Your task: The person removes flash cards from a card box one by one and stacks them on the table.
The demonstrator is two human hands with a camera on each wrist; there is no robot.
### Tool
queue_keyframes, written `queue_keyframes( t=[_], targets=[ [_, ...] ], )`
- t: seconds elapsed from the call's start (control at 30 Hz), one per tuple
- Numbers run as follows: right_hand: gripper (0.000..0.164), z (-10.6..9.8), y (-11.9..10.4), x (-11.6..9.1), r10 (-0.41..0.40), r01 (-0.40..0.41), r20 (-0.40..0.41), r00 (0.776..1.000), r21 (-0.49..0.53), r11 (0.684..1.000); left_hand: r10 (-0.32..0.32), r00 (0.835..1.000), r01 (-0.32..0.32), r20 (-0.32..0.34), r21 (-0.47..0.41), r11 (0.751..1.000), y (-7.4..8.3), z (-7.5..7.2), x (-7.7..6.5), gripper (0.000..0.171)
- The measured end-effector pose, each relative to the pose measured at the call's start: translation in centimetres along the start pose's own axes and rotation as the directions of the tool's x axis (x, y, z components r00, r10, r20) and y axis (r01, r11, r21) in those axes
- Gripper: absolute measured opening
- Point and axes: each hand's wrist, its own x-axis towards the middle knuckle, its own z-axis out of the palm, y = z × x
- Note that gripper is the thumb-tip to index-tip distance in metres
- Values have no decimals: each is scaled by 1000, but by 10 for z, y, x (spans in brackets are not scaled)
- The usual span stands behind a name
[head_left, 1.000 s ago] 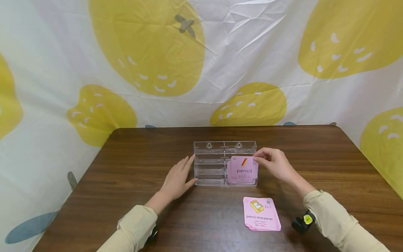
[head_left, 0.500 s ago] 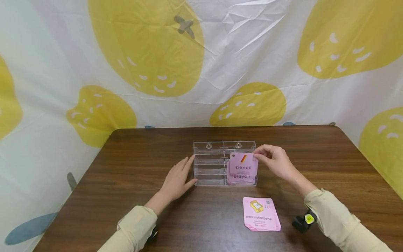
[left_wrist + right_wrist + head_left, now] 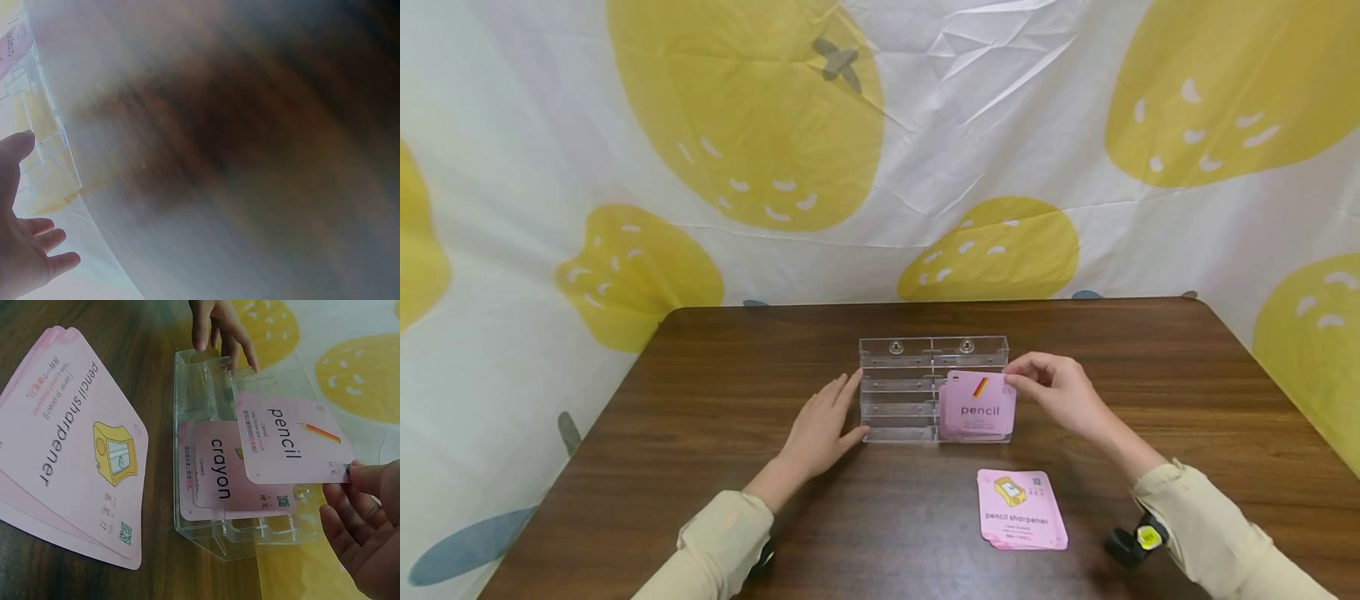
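My right hand [image 3: 1063, 392] pinches a pink flashcard marked "pencil" [image 3: 979, 408] by its upper right corner, between thumb and fingertips. The card stands in front of the right column of a clear acrylic rack [image 3: 898, 433]. In the right wrist view, a pink "crayon" card [image 3: 215, 462] sits in the rack's front pocket, with another pink card behind it, and the pencil card is partly over it. My left hand [image 3: 820, 425] rests against the rack's left side, fingers and thumb extended; it also shows in the left wrist view.
A loose stack of pink cards, "pencil sharpener" [image 3: 1018, 510] on top, lies on the brown wooden table [image 3: 700, 400] before the rack's right half. A white cloth with yellow fruit [image 3: 760, 100] hangs behind the table. The rack's left column pockets hold no cards.
My right hand raised the pencil card, baring the word "crayon", then lowered it so that it covers that word again in the head view. The left hand has stayed at the rack.
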Motion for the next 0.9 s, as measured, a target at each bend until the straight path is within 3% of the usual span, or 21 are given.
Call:
queue_keyframes(
  t=[0.13, 0.33, 0.9],
  targets=[
    [11, 1, 10, -5, 32, -39, 87, 996, 80, 996, 3, 1000, -3, -3, 7, 1000, 0, 0, 0, 77],
    [11, 0, 15, -14, 90, -124, 235, 968, 134, 983, 3, 1000, -3, -6, 12, 1000, -1, 0, -1, 78],
    [14, -11, 25, -43, 131, -176, 307, 943, 125, 976, -13, 1000, 13, -7, 14, 1000, 0, 2, 0, 77]
  ],
)
